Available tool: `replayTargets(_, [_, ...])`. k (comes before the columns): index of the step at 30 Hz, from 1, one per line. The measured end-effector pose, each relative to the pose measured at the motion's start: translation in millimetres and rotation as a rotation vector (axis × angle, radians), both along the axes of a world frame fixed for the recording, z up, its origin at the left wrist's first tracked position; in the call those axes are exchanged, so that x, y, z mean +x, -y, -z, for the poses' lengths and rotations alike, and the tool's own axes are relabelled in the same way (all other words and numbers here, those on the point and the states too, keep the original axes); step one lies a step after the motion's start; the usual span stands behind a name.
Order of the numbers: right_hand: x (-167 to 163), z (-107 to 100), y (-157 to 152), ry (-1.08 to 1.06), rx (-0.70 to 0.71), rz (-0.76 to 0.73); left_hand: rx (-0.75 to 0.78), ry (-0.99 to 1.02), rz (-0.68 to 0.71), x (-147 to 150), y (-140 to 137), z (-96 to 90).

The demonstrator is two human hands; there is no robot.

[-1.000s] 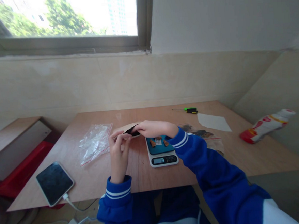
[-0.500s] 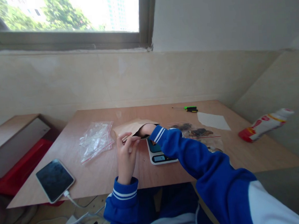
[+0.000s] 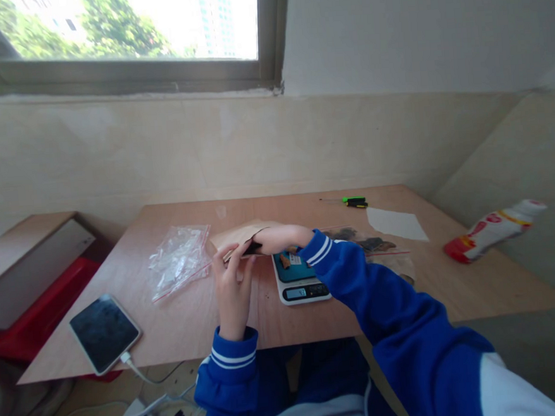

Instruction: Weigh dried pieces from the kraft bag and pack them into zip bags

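Note:
A brown paper bag (image 3: 234, 234) lies on its side on the table, its mouth facing right. My left hand (image 3: 232, 281) pinches the near edge of that mouth. My right hand (image 3: 282, 238) reaches into the opening, its fingers hidden inside, so I cannot see whether they hold anything. Below the right wrist sits a white kitchen scale (image 3: 307, 298) with a teal platform and a lit display. Small brown pieces (image 3: 285, 260) rest on the platform, partly covered by the right hand and sleeve.
Clear zip bags (image 3: 179, 259) lie left of the paper bag, and a charging tablet (image 3: 106, 334) at the front left. Behind the right arm are bags with dark dried pieces (image 3: 377, 244), white paper (image 3: 396, 223) and screwdrivers (image 3: 354, 201). A bottle (image 3: 492, 231) stands far right.
My right hand has drawn back to the right, partly out of the bag's mouth, uncovering more of the scale. The left hand keeps its pinch on the bag.

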State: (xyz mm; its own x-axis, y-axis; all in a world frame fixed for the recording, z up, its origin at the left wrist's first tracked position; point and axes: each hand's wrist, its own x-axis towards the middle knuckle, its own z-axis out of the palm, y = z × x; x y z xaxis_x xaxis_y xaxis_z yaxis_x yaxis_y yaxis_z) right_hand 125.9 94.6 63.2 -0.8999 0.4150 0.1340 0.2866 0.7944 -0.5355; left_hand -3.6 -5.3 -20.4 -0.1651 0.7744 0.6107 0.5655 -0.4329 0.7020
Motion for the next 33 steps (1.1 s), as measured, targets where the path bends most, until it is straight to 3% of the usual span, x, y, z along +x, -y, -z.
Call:
replayTargets(4, [22.1, -16.3, 14.7, 0.059, -0.084, -0.031, 0.036, -0.003, -0.024, -1.6, -0.9, -2.0])
replayTargets(8, [43.7, -24.9, 26.4, -0.128, -0.165, 0.096, 0.031, 0.035, -0.029, -1.8, -4.4, -7.4])
replayTargets(17, [64.4, 0.6, 22.4, -0.773, -0.306, 0.411, 0.004, 0.069, -0.042, -0.4, -27.7, -23.0])
replayTargets(27, [48.5, 8.2, -0.2, -1.011, -0.423, 0.444, -0.009, 0.103, -0.061, -3.0, -44.9, -32.1])
replayTargets(33, [69.7, 15.5, 7.9, -1.182, -0.481, 0.544, -0.026, 0.105, -0.078, -6.0, -48.6, -38.1])
